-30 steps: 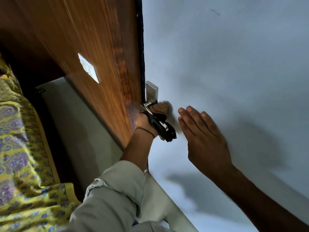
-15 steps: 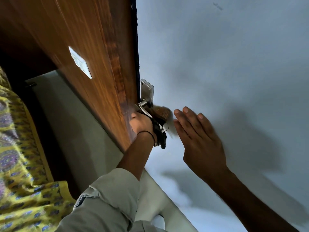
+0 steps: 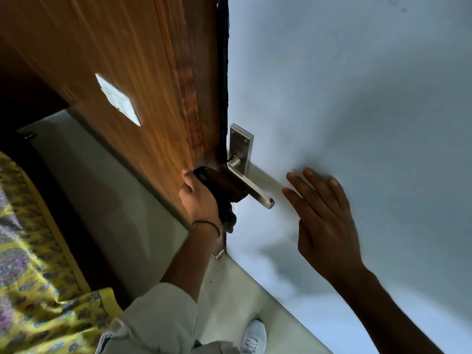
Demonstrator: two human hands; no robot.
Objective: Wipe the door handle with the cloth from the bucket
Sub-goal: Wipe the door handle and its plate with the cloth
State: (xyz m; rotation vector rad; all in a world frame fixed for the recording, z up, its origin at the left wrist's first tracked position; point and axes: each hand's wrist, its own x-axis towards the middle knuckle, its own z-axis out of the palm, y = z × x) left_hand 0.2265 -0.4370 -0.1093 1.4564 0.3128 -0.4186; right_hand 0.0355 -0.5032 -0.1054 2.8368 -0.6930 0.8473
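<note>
A silver lever door handle (image 3: pixel 251 187) on its metal backplate (image 3: pixel 242 144) sticks out from the pale blue door face at the door's edge. My left hand (image 3: pixel 201 203) grips a dark cloth (image 3: pixel 224 190) wrapped around the left side of the lever, near the wooden door edge. A loose end of the cloth hangs below my wrist. My right hand (image 3: pixel 324 221) rests flat with fingers spread on the pale door face, just right of the lever's tip, holding nothing. No bucket is in view.
The brown wooden door side (image 3: pixel 143 72) carries a white plate (image 3: pixel 117 98). Pale floor (image 3: pixel 102 200) lies below, with a yellow patterned fabric (image 3: pixel 30 277) at the left. A white shoe (image 3: pixel 254 338) shows at the bottom.
My left hand slid the cloth off the lever's outer part toward the door edge, uncovering the silver lever. My right hand stayed flat on the door face.
</note>
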